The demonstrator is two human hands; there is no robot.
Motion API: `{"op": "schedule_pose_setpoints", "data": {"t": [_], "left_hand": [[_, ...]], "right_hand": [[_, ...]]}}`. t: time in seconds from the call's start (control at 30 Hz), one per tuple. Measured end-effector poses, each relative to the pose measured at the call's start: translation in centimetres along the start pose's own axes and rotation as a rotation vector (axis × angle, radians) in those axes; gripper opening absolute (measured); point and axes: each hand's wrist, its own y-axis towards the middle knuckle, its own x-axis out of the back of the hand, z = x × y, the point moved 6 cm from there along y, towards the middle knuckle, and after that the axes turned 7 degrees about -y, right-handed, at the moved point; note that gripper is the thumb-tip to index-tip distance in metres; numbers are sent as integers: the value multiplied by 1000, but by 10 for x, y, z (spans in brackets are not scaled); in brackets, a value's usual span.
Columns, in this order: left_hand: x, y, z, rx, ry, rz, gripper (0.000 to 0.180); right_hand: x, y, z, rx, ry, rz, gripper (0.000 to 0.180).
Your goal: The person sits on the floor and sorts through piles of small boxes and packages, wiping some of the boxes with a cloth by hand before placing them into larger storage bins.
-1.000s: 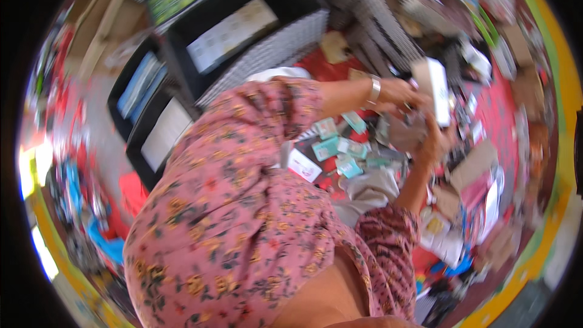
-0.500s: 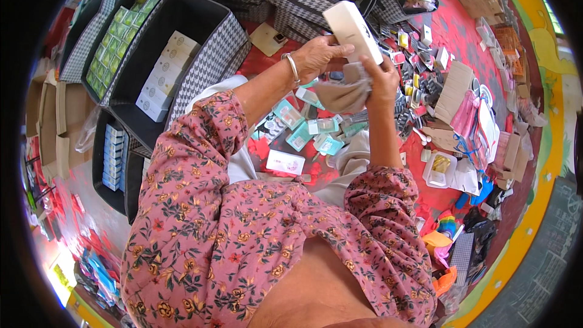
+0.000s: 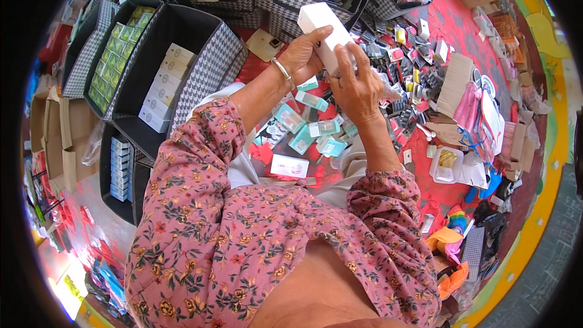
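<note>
The box (image 3: 326,27) is between the hands (image 3: 359,88), packs (image 3: 302,138) lie on the floor (image 3: 419,191) below them, cartons (image 3: 162,97) sit in a bin (image 3: 209,64) to the left, and a tub (image 3: 441,175) lies right, before a cardboard piece (image 3: 455,85).

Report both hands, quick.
Left hand: closed, holding the white box.
Right hand: touching the same box; whether it grips cannot be told.

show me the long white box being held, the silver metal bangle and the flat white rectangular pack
Long white box (image 3: 332,37): head view, long side.
Silver metal bangle (image 3: 283,70): head view, outer band.
Flat white rectangular pack (image 3: 289,166): head view, top face.
</note>
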Motion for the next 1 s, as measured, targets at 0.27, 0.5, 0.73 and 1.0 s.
{"op": "schedule_pose_setpoints", "data": {"t": [0.27,0.5,0.73,1.0], "left_hand": [[-9,-3,-16,15,-174,153,54],[-13,-3,-8,105,-169,252,66],[-21,2,4,148,-80,216,55],[-17,-6,8,75,393,15,38]], "right_hand": [[-22,-19,-49,-894,1168,240,52],[-19,-15,-33,-812,848,413,48],[2,-13,-40,-696,402,146,42],[7,-2,-31,-480,74,33,45]]}}
